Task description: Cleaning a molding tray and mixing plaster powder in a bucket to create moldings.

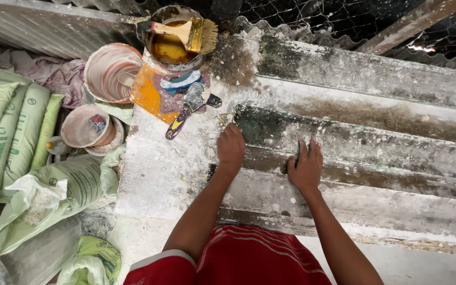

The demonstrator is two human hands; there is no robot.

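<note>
A dusty, dark-stained corrugated sheet [365, 132] lies in front of me, caked with white powder. My left hand [231, 148] rests on it as a closed fist near the edge of a dark ridge; whether it holds anything is hidden. My right hand [306, 164] presses flat on a groove, fingers spread, holding nothing. A putty knife [186, 111] with a purple and yellow handle lies just beyond my left hand. Further back, a paintbrush [188, 32] rests across a tin of yellowish liquid [171, 47].
Pale plastic buckets [113, 71] and a smaller tub [84, 126] stand at the left. Green-printed sacks [11, 132] are piled beside them, one [54, 195] open. Wire mesh [344, 16] and a wooden beam [412, 24] run along the back. My red shorts [238, 258] show below.
</note>
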